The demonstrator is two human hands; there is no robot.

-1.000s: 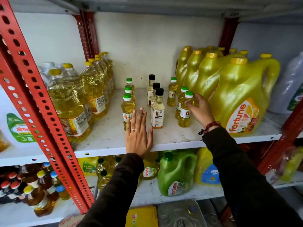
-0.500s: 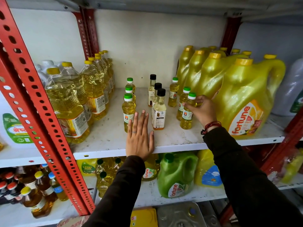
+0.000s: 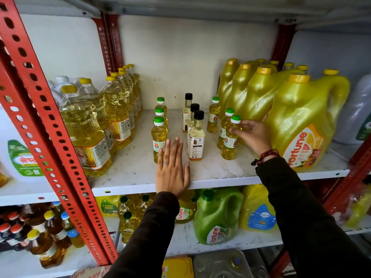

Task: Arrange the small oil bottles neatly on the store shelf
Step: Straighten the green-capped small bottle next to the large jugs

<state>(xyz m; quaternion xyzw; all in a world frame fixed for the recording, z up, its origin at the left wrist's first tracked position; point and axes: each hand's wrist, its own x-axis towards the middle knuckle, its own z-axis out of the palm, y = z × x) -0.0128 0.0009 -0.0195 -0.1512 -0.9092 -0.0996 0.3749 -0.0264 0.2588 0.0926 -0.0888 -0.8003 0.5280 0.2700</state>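
Right hand [image 3: 251,135] grips nearest green-capped bottle [image 3: 229,138] in right row, upright on shelf [image 3: 220,177]; left hand [image 3: 172,171] flat, fingers spread slightly, empty, near shelf front edge beside left row bottle [image 3: 159,137]

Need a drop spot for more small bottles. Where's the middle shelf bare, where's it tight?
Bare: the shelf between the large clear bottles and the left green-capped row; also the front edge ahead of the right row. Tight: right hand wedged against the Fortune jug; narrow gaps beside the black-capped row.
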